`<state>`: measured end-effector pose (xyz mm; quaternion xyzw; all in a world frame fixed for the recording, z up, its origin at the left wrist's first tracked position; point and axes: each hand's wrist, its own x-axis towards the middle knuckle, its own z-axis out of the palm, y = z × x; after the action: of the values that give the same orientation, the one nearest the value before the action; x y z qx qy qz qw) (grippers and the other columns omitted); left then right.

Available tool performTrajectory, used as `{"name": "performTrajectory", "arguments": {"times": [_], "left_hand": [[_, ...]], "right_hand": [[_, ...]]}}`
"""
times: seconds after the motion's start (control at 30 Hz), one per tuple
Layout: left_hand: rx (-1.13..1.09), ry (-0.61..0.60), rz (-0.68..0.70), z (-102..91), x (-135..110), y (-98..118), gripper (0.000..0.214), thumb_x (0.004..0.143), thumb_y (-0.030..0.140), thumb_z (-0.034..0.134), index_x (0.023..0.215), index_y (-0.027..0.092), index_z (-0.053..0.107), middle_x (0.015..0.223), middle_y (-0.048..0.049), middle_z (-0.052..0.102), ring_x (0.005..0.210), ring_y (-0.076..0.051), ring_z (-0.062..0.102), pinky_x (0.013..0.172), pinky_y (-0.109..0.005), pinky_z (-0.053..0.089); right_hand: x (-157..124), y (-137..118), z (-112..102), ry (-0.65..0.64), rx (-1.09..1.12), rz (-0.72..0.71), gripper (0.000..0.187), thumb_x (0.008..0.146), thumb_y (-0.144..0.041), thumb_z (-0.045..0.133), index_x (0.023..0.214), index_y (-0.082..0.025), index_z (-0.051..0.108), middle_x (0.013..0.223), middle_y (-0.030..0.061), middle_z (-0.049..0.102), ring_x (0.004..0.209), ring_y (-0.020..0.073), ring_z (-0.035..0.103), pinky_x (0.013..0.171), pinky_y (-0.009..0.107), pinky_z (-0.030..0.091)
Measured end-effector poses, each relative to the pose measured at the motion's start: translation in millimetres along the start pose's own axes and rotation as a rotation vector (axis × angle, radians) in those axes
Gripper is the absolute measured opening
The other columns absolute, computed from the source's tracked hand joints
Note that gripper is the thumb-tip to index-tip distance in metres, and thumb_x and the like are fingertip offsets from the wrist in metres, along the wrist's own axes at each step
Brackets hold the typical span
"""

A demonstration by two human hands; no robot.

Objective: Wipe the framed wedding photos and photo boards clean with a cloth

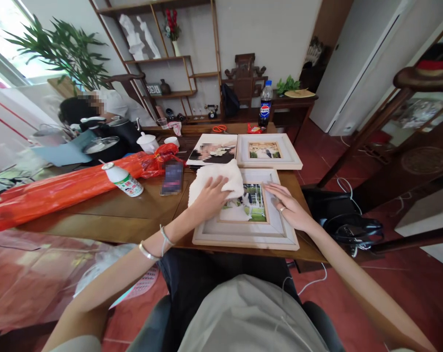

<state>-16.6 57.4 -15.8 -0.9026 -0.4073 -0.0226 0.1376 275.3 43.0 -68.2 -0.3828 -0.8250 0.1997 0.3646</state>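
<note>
A framed photo [258,203] with a wide whitish frame lies flat at the table's near edge. Over its upper left part is a bunched white cloth [221,171], held under my left hand [208,198]. The fingers of that hand are spread on the cloth, and part of the photo is covered. My right hand [289,208] rests on the frame's right side, fingers stretched out along the inner rim and holding nothing. Behind it lie a second framed photo [294,154] and a photo panel [195,154] without a visible frame.
On the wooden table [144,220] are a phone [172,178], a white bottle [122,180], a long red plastic-wrapped bundle [78,183], orange scissors [219,129] and a cola bottle [265,107]. A person [115,105] is at the far left. A black bag [349,230] sits right.
</note>
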Motion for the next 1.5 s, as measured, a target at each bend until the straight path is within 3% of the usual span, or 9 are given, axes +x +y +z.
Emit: {"name": "performTrajectory", "arguments": {"times": [0.3, 0.43, 0.63, 0.83, 0.93, 1.07, 1.27, 1.37, 1.5], "left_hand": [[-0.140, -0.016, 0.155, -41.4, -82, 78, 0.021, 0.091, 0.025, 0.055, 0.106, 0.022, 0.070, 0.144, -0.0140, 0.046, 0.134, -0.033, 0.041, 0.107, -0.051, 0.038], [-0.165, -0.030, 0.100, -30.5, -70, 63, 0.019, 0.088, 0.025, 0.059, 0.103, 0.022, 0.071, 0.148, -0.0135, 0.041, 0.138, -0.034, 0.036, 0.109, -0.051, 0.036], [-0.052, 0.041, -0.080, 1.7, -9, 4, 0.027, 0.092, 0.024, 0.053, 0.113, 0.016, 0.068, 0.153, -0.0158, 0.031, 0.142, -0.034, 0.026, 0.113, -0.052, 0.029], [-0.003, 0.045, -0.044, 9.0, 27, -23, 0.029, 0.095, 0.025, 0.047, 0.115, 0.017, 0.066, 0.156, -0.0116, 0.027, 0.143, -0.035, 0.021, 0.112, -0.057, 0.025], [-0.010, -0.042, -0.001, -0.9, 18, -14, 0.030, 0.094, 0.020, 0.047, 0.118, 0.019, 0.065, 0.153, -0.0109, 0.033, 0.141, -0.033, 0.029, 0.110, -0.058, 0.028], [-0.069, -0.157, 0.078, -25.5, -31, 30, 0.028, 0.093, 0.020, 0.050, 0.114, 0.021, 0.068, 0.149, -0.0124, 0.039, 0.138, -0.035, 0.034, 0.107, -0.059, 0.032], [-0.151, 0.012, 0.164, -48.4, -105, 93, 0.020, 0.092, 0.031, 0.055, 0.095, 0.023, 0.074, 0.153, -0.0098, 0.032, 0.138, -0.036, 0.034, 0.108, -0.054, 0.034], [-0.168, 0.013, 0.132, -43.7, -98, 90, 0.019, 0.092, 0.032, 0.056, 0.098, 0.023, 0.072, 0.153, -0.0110, 0.033, 0.138, -0.035, 0.034, 0.108, -0.053, 0.034], [-0.139, -0.030, 0.015, -23.2, -56, 60, 0.025, 0.092, 0.030, 0.054, 0.111, 0.022, 0.068, 0.153, -0.0112, 0.033, 0.139, -0.032, 0.033, 0.111, -0.053, 0.031]], "right_hand": [[0, -2, -1, -0.018, -0.021, 0.037, 0.054, 0.091, -0.014, 0.038, 0.141, -0.034, 0.043, 0.146, 0.0043, 0.045, 0.140, 0.0239, 0.033, 0.117, 0.056, 0.025], [0, -2, -1, -0.014, -0.022, 0.035, 0.054, 0.091, -0.014, 0.039, 0.141, -0.034, 0.043, 0.146, 0.0041, 0.045, 0.140, 0.0238, 0.033, 0.117, 0.056, 0.025], [0, -1, -1, -0.024, -0.016, 0.016, 0.055, 0.091, -0.014, 0.039, 0.142, -0.034, 0.041, 0.147, 0.0034, 0.044, 0.140, 0.0238, 0.032, 0.116, 0.057, 0.026], [0, -3, -1, 0.007, -0.011, 0.019, 0.053, 0.091, -0.014, 0.038, 0.141, -0.034, 0.044, 0.146, 0.0033, 0.045, 0.140, 0.0232, 0.034, 0.116, 0.055, 0.027], [1, -3, -1, 0.007, -0.013, 0.023, 0.054, 0.090, -0.014, 0.040, 0.140, -0.033, 0.044, 0.146, 0.0031, 0.045, 0.139, 0.0234, 0.035, 0.116, 0.055, 0.027], [1, -3, -1, 0.012, -0.026, 0.055, 0.057, 0.086, -0.010, 0.040, 0.139, -0.031, 0.046, 0.144, 0.0044, 0.047, 0.138, 0.0233, 0.036, 0.117, 0.054, 0.027], [1, -3, 0, 0.002, -0.028, 0.049, 0.058, 0.085, -0.009, 0.039, 0.139, -0.030, 0.046, 0.144, 0.0057, 0.046, 0.139, 0.0226, 0.035, 0.117, 0.054, 0.025], [1, -1, 0, 0.007, -0.028, 0.044, 0.057, 0.087, -0.011, 0.039, 0.139, -0.031, 0.045, 0.144, 0.0051, 0.047, 0.139, 0.0230, 0.035, 0.117, 0.055, 0.026], [1, 1, 0, 0.004, -0.028, 0.013, 0.057, 0.088, -0.012, 0.038, 0.141, -0.033, 0.044, 0.144, 0.0046, 0.046, 0.139, 0.0236, 0.034, 0.116, 0.057, 0.027]]}}
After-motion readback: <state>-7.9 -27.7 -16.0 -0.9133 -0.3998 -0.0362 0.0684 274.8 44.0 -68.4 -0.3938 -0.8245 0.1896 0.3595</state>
